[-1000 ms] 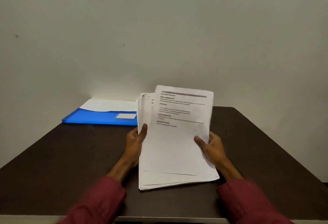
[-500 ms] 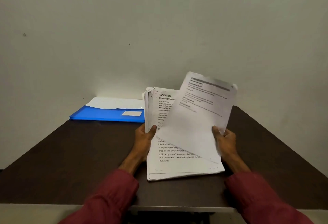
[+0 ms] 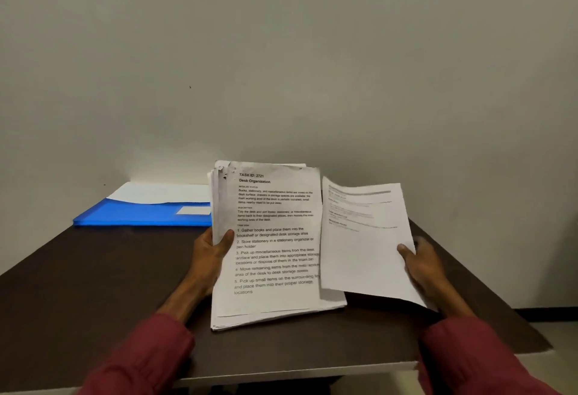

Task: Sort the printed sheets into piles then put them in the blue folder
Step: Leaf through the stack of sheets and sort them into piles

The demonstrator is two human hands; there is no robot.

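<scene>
A thick stack of printed sheets (image 3: 272, 257) stands tilted on the dark table, its bottom edge resting on the surface. My left hand (image 3: 211, 253) grips the stack's left edge, thumb on the front page headed "Desk Organization". My right hand (image 3: 422, 266) pinches a single printed sheet (image 3: 362, 238) by its right edge, held apart to the right of the stack and above the table. The blue folder (image 3: 140, 214) lies flat at the back left against the wall, with a white sheet (image 3: 162, 192) showing on it.
The dark brown table (image 3: 93, 285) has bare surface at the front left and on the right beyond the single sheet. A plain wall rises right behind it. The table's front edge (image 3: 297, 374) runs just above my red sleeves.
My right hand has drawn the top sheet off the stack and carried it rightward, clear of the stack. The "Desk Organization" page is now fully exposed. My left hand keeps its hold.
</scene>
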